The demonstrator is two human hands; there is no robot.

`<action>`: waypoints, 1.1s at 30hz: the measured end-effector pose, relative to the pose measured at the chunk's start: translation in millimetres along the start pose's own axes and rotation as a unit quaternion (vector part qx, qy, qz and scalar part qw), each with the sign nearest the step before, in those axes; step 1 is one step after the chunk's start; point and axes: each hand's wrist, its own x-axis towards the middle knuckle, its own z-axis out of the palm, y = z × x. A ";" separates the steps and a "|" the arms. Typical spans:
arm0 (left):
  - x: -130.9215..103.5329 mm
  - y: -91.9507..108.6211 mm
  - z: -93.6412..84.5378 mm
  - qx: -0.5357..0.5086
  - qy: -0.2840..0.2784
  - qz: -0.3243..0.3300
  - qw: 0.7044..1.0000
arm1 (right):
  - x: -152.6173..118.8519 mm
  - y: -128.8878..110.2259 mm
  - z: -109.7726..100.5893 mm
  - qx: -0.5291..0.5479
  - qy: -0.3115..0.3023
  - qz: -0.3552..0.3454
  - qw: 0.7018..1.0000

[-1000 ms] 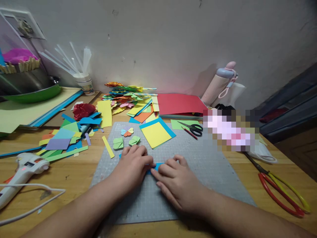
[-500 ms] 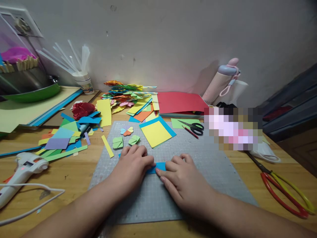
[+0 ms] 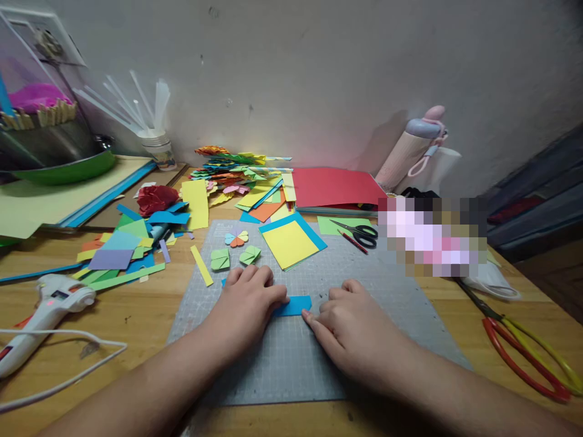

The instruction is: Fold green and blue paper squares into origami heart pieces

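Note:
A folded blue paper strip lies flat on the grey gridded cutting mat. My left hand holds it down, fingers closed and thumb on top, covering its left part; a small blue corner shows beyond that hand. At the strip's right end, one fingertip of my right hand touches the lower edge, the other fingers curled in with nothing visible in them. Just beyond my left hand sit two green folded paper pieces and a multicoloured paper flower. Yellow and blue square sheets lie farther back.
Paper scraps and a white glue gun with its cord are at left. Black scissors and a red pencil lie behind my right hand. Large red-and-yellow-handled scissors rest at right. A bottle leans against the wall.
My right hand has slid rightward along the blue strip to its end, uncovering more of it. My left hand stays on the strip. The view has shifted slightly.

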 end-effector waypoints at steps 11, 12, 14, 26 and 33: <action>-3.5 4.2 -7.4 -0.052 -0.018 -0.006 0.998 | 4.3 14.7 18.5 0.098 0.103 -0.064 0.988; -3.9 4.8 -9.3 -0.064 -0.021 -0.007 0.998 | 6.4 16.0 20.9 0.111 0.111 -0.078 0.985; -4.7 6.0 -12.6 -0.086 -0.026 -0.008 0.996 | 11.5 17.1 24.6 0.119 0.117 -0.100 0.981; -3.2 11.0 -6.0 -0.426 -0.015 -0.121 0.896 | 11.8 13.7 27.2 0.546 0.111 0.017 0.830; -0.6 16.3 -7.3 -0.685 -0.091 -0.130 0.711 | 5.6 2.6 32.0 0.756 -0.022 0.100 0.647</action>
